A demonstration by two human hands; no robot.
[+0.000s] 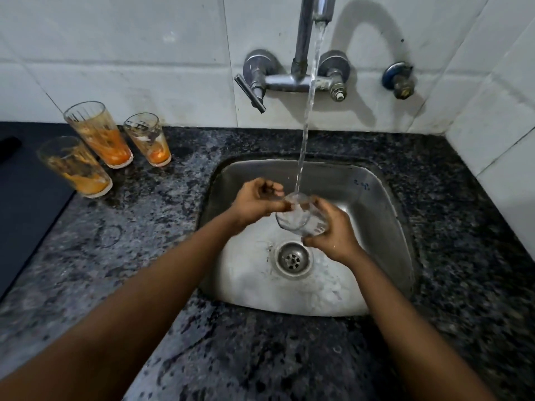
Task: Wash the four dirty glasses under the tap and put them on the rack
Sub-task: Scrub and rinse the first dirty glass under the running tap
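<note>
Over the sink [362, 180], right hand [333, 233] grips glass [301, 221] (left hand [257, 201] touching).

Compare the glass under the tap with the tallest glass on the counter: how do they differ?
The glass under the tap looks clear; the tallest glass holds orange residue. The first is tilted over the sink, gripped by the right hand; the second stands untouched on the counter. Both are transparent tumblers.

You look at a dim scene lit from the front-left: the tap [314, 13] throws a curved shadow rightward on the tiles [144, 39]. Edges bow outward; the hands blur.
</note>
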